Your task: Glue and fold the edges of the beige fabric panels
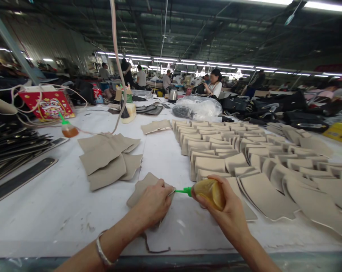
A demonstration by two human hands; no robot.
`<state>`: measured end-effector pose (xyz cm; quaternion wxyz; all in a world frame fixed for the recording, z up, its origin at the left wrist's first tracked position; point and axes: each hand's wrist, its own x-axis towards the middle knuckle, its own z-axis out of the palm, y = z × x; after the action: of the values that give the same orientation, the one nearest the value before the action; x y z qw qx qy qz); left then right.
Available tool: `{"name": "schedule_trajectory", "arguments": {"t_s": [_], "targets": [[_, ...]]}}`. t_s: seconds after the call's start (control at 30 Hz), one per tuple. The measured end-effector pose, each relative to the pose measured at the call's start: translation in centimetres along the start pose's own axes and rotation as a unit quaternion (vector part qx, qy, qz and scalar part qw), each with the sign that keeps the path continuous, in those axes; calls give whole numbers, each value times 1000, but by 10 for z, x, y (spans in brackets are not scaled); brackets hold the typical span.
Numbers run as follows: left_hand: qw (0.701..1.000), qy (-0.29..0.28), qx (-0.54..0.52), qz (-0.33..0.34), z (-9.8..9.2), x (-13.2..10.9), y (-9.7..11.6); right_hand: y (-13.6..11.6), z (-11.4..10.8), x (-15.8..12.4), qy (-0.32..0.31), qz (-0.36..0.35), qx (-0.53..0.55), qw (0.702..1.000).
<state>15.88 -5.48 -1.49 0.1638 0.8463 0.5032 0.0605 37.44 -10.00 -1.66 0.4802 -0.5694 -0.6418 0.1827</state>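
Observation:
My right hand (227, 209) is wrapped round a squeeze bottle (209, 192) of amber liquid with a green nozzle, and the nozzle points left at my left hand. My left hand (153, 204) is closed, its fingers pinching the edge of a beige cut piece (139, 189) that lies flat on the white table (60, 204). The nozzle tip meets the piece at my left fingertips. A bracelet sits on my left wrist.
Rows of overlapping beige pieces (244, 158) cover the table's right side. A loose pile of larger beige pieces (108, 158) lies to the left. Dark strips (14, 147) are stacked at far left, near a second glue bottle (69, 129). A cable (115, 56) hangs down. People work at tables behind.

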Motion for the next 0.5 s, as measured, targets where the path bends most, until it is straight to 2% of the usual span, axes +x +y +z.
{"name": "schedule_trajectory", "arguments": {"t_s": [0.13,0.27,0.5], "targets": [[1000,-1,-10,4,0,-1,-2,2,-1,3,4,49,37,998],[1000,1,-12,5,1,-1,-4,7,0,3,33,49,32,998],[1000,0,-7,13,-1,-1,-5,10,-2,3,-11,89,90,992]]}}
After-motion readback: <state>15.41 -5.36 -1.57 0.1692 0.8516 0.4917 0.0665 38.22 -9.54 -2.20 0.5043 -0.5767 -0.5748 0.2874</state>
